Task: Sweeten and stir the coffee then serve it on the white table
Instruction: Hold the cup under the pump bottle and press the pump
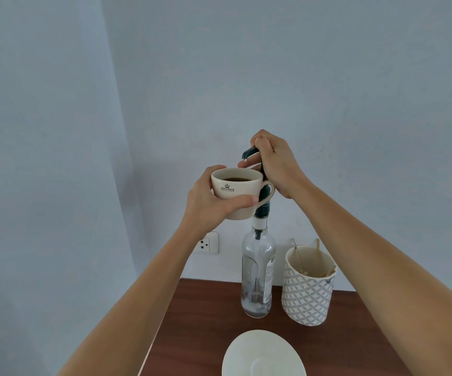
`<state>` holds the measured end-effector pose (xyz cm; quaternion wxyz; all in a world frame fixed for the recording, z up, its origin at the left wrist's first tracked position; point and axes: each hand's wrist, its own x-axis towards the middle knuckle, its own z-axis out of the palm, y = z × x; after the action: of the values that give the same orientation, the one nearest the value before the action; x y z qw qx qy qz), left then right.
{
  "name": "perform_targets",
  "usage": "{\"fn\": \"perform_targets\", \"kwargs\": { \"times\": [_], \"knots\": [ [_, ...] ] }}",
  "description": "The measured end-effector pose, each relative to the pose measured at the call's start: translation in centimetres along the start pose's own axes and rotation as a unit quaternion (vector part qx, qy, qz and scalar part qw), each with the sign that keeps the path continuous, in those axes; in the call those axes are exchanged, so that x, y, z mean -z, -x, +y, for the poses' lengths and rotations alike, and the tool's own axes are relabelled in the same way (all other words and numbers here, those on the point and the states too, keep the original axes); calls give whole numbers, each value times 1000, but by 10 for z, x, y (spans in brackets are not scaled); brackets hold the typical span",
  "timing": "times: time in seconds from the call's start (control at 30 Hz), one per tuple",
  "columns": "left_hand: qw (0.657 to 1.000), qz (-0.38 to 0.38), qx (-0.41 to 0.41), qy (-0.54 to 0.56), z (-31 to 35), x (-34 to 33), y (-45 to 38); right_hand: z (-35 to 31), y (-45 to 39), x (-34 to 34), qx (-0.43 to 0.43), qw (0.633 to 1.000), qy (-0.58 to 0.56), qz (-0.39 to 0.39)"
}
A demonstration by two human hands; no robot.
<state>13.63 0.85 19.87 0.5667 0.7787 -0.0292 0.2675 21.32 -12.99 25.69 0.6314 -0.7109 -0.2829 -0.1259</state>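
My left hand (211, 204) holds a cream coffee cup (237, 189) in the air, with dark coffee in it and its handle turned right. The cup sits just below the black spout of a pump (250, 152) on top of a clear glass syrup bottle (258, 270). My right hand (276, 165) is wrapped around the pump head. The bottle stands on the brown wooden table (205, 321) and is nearly empty. A white saucer (264, 354) lies on the table below, near me.
A patterned grey-and-white cup (307, 289) with wooden stir sticks stands to the right of the bottle. A wall socket (208, 242) sits on the pale blue wall behind. The table's left edge runs down past the saucer.
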Motion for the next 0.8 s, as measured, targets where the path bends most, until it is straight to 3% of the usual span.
{"fn": "perform_targets", "kwargs": {
  "times": [0.8],
  "knots": [
    [1000, 3, 7, 15, -1, -2, 3, -2, 5, 0, -4, 1000, 10, 3]
  ]
}}
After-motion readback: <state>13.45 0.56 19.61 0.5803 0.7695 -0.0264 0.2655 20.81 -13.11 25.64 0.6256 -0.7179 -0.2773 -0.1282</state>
